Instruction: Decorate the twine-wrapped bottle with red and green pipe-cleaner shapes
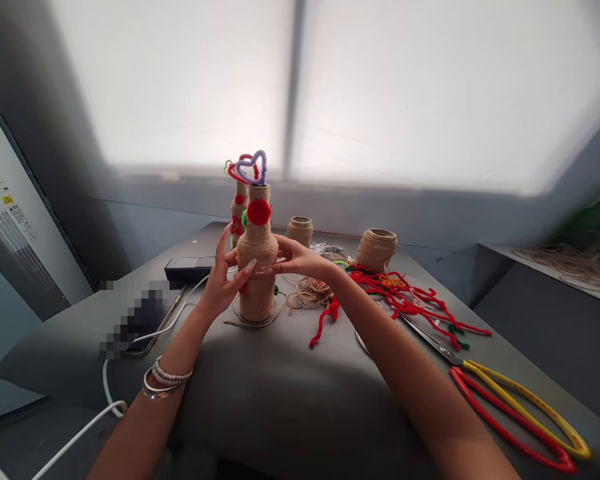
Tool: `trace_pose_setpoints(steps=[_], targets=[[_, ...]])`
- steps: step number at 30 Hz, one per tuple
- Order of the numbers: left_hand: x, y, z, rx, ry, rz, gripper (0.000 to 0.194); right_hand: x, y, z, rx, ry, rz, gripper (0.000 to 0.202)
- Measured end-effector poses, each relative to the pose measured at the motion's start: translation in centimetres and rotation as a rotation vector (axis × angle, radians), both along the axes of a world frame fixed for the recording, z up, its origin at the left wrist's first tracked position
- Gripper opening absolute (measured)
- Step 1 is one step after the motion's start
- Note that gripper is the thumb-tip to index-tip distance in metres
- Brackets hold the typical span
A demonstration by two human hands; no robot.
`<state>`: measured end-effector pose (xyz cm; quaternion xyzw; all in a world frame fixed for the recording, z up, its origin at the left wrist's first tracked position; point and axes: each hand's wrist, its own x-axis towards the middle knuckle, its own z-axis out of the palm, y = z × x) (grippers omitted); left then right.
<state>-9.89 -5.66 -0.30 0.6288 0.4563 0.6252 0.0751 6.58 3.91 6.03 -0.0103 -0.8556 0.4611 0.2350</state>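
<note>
Upright on the table stands a bottle wrapped in twine (258,293), with a red pompom (259,212) on its neck and a purple pipe-cleaner heart (251,168) at its mouth. My left hand (226,275) is closed around its left side, thumb across the front. From the right, my right hand (296,256) grips the same bottle, with some fingers hidden behind it. A loose twine end (245,324) curls about the base. Partly covered behind it is a second twine-wrapped bottle (239,193) with red decorations and a red heart.
Two twine-wrapped jars, a smaller one (300,231) and a larger one (377,249), stand toward the back. Red pipe cleaners (415,300) lie right, beside scissors (505,400) with yellow and red handles. Loose twine (311,293) sits mid-table. A phone (153,320) and white cable (180,310) lie left.
</note>
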Motion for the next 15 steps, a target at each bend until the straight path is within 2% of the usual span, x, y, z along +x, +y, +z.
trace_pose_setpoints(steps=[9, 13, 15], targets=[[-0.21, -0.24, 0.08, -0.095, -0.104, -0.117, 0.082, -0.47, -0.19, -0.69, 0.102, 0.088, -0.150, 0.058], [-0.46, 0.08, -0.18, -0.030, -0.093, -0.069, 0.077, -0.45, -0.40, -0.64, 0.092, 0.067, -0.186, 0.061], [-0.61, 0.39, -0.35, 0.022, -0.086, -0.120, 0.074, -0.34, -0.43, -0.62, 0.054, 0.036, -0.146, 0.063]])
